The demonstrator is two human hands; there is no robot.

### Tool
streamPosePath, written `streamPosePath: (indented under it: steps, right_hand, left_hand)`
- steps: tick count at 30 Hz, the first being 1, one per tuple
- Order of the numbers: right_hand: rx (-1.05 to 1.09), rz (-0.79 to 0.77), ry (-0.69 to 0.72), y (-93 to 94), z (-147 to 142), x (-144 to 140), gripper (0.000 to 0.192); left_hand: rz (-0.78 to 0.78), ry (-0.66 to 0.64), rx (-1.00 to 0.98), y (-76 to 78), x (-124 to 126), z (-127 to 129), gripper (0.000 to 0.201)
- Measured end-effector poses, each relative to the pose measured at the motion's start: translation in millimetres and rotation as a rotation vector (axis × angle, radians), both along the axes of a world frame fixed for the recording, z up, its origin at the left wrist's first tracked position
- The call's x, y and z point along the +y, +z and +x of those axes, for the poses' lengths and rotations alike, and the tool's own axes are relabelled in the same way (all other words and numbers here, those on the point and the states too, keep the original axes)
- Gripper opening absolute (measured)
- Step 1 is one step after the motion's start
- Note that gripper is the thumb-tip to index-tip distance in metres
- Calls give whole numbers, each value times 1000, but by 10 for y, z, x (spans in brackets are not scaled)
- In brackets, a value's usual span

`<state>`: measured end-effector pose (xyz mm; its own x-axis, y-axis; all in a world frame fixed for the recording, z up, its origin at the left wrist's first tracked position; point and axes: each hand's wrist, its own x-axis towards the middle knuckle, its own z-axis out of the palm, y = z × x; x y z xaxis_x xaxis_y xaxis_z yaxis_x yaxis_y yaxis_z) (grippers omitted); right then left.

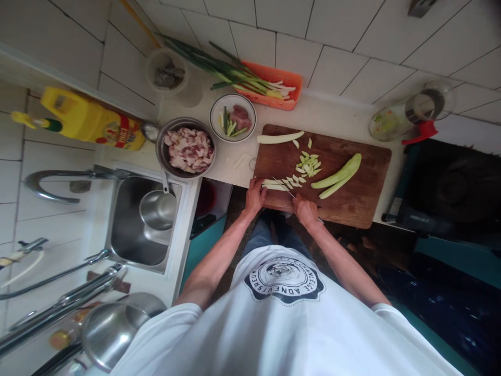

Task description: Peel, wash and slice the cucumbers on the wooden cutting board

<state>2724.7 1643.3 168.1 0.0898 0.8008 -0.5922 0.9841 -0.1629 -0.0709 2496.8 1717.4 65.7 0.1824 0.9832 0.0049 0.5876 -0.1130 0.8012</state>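
Observation:
A brown wooden cutting board [352, 198] lies on the counter in front of me. My left hand [255, 194] presses down on a pale peeled vegetable strip [273, 184] at the board's near left edge. My right hand [306, 210] grips a knife [285, 188] whose thin blade rests across that strip. Cut pale green slices [308, 164] lie in a small pile beyond the blade. Two long green halves [338, 176] rest to the right, and another pale strip [278, 138] lies at the board's far edge.
A metal bowl of raw meat pieces [189, 150], a small bowl with meat and greens [233, 117], and an orange tray of scallions [270, 83] stand behind the board. A sink [141, 224] with a ladle is left, a yellow oil bottle [92, 121] beyond it, a dark stove [450, 183] right.

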Motion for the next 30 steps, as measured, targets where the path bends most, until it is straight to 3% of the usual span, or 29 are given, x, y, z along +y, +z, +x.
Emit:
streamPosePath:
  steps: [5,13,22,30]
  right_hand:
    - [32,32,-21,-45,14,-9,41]
    - [66,67,20,90,-40,-55,41]
    - [27,17,-2,-9,-166,30,41]
    - [64,55,25,148,-134,17,44]
  left_hand:
    - [12,-4,1,15,7,-2,32]
    - [-1,53,-51,-9,-20,-5,29]
    - [19,50,-40,-34,4,4,27]
    - [3,92,-94,-25,-36,0,26]
